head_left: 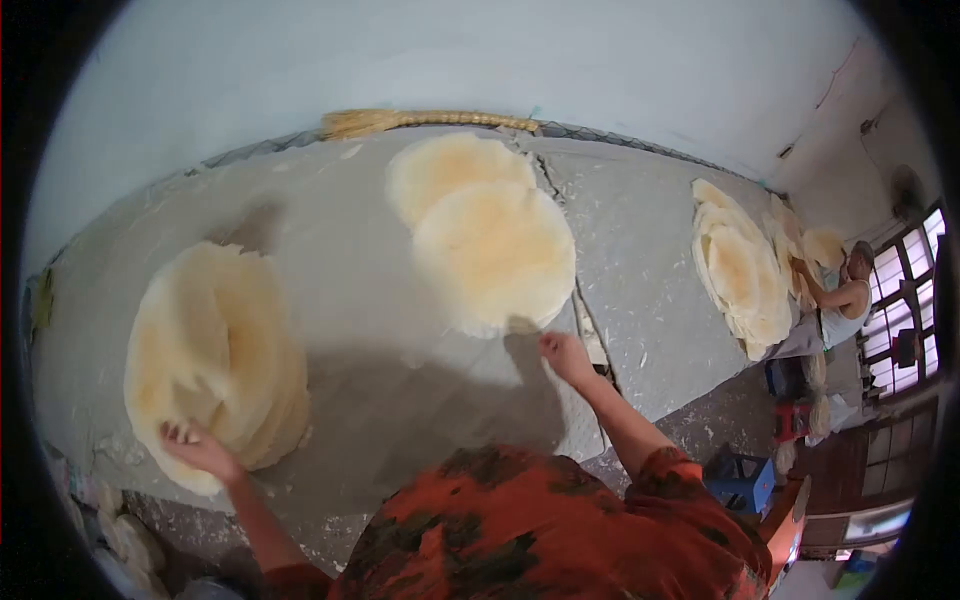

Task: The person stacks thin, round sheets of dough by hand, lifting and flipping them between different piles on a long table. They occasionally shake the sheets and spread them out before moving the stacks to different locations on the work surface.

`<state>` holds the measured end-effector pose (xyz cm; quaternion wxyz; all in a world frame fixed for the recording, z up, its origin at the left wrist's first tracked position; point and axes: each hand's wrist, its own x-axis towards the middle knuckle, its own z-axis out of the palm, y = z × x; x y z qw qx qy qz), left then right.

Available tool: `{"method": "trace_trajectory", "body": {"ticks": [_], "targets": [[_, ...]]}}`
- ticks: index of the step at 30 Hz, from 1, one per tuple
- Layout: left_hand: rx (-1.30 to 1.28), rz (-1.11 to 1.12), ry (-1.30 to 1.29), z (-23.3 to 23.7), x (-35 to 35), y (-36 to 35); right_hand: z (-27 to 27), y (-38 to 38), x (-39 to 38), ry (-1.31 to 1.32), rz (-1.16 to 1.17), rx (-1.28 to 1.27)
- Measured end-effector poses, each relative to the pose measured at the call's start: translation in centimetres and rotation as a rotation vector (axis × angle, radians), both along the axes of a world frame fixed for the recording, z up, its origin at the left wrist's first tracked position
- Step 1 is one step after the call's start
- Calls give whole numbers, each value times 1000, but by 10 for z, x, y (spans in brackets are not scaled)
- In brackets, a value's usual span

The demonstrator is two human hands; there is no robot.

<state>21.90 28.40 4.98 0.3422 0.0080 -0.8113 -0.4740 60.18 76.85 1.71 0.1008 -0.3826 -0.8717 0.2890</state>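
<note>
Over the near edge of a tall pile of thin, round, pale sheets (pixel 275 370), like flatbreads with golden middles, is my left hand (pixel 203 452). Its fingers are half curled and apart. The pile's top sheet (pixel 185 320) is blurred and uneven, folded near my fingers. My right hand (pixel 567 358) is closed, knuckles up, just beyond the lower right edge of another round sheet (pixel 495 255); nothing shows in its fingers. That sheet, blurred on its left side, overlaps a second one (pixel 440 165) behind it.
A straw broom (pixel 430 120) lies along the wall behind the grey work surface (pixel 640 260). A dark crack runs across the surface near my right hand. Farther right, another pile (pixel 740 265) stands before a person (pixel 845 300). Below are a blue stool (pixel 740 480) and red stool (pixel 792 422).
</note>
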Motion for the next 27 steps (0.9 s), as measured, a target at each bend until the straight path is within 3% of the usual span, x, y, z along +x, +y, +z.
{"method": "trace_trajectory", "body": {"ticks": [1,2,3,4,5,7,8,10,12,14,15,17,18,20,22,27], "targets": [[290,-368,-73,-42,2,22,-12,31,-11,40,-93,21],[745,-649,-156,-87,9,64,-24,63,-22,79,-184,42],[-78,-740,-213,-77,43,116,-31,96,-32,64,-235,89],[-184,-900,-241,-24,80,169,-35,128,-43,51,-284,134],[-431,-890,-35,-41,85,198,-39,154,-57,45,-372,183],[-590,-916,-130,-92,78,240,-44,201,-81,49,-461,231],[-596,-913,-124,-93,79,248,-49,222,-91,10,-455,308],[-925,-755,-130,-95,86,266,-44,254,-113,-24,-431,388],[-950,-750,-164,-90,85,269,-28,266,-131,-240,-449,3],[-987,-752,-182,-81,81,270,-2,267,-134,-119,-465,-348],[-985,-757,-189,-78,83,272,3,268,-130,-119,-460,-357],[-986,-755,-218,-78,84,274,8,264,-122,309,-277,-910],[-989,-750,-217,-79,83,275,8,259,-124,300,-272,-919],[-994,-745,-225,-79,85,275,13,246,-130,168,-104,-612],[-992,-731,-256,-79,86,277,78,210,-155,73,69,-366],[-982,-753,-216,-79,87,279,201,215,-197,249,206,-457]]}}
